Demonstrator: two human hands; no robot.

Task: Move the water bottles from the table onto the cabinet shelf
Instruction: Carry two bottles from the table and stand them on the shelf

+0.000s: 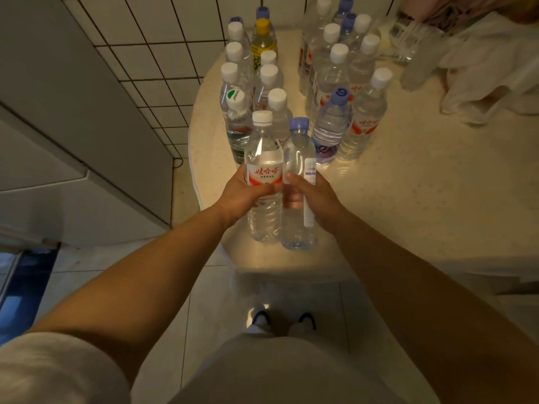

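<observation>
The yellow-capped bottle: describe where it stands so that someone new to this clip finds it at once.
Start at the round cream table and take the left cluster of bottles, nearest the tiled wall. The yellow-capped bottle stands near the far end of that cluster. Its neighbours have white or blue caps and clear contents; it alone has a yellow cap and yellowish contents.

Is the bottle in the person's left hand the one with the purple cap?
No: the left hand grips the white-capped bottle with the red label, while the right hand holds the purple-capped bottle.

Rear bottles (pixel 347 7) — tops cut off.
</observation>
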